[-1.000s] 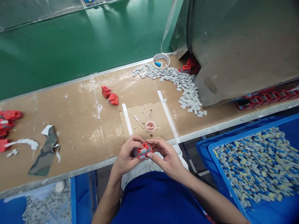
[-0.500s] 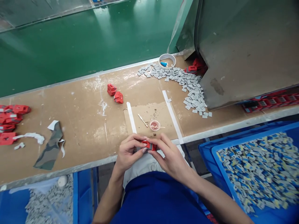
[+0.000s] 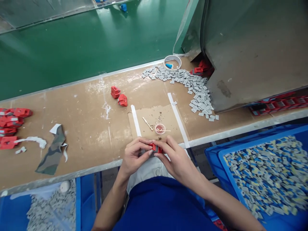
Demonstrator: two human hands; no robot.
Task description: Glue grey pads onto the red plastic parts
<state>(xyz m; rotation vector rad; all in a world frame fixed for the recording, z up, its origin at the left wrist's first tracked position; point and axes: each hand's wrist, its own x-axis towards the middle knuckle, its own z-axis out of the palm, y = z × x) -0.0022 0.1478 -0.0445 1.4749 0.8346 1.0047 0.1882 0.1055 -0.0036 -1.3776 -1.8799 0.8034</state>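
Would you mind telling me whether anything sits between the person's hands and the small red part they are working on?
Nothing visible does. The left hand and the right hand both pinch the red part directly, fingertips touching it, just in front of the table edge.

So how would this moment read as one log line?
left hand + right hand: gripping red part | over bench edge | small cup beyond

red part [image 3: 155, 148] mostly hidden between fingers of both hands; its shape unclear. blue crate [image 3: 240, 195] cut off at right edge. pink dish [image 3: 160, 128] contents too small to tell.
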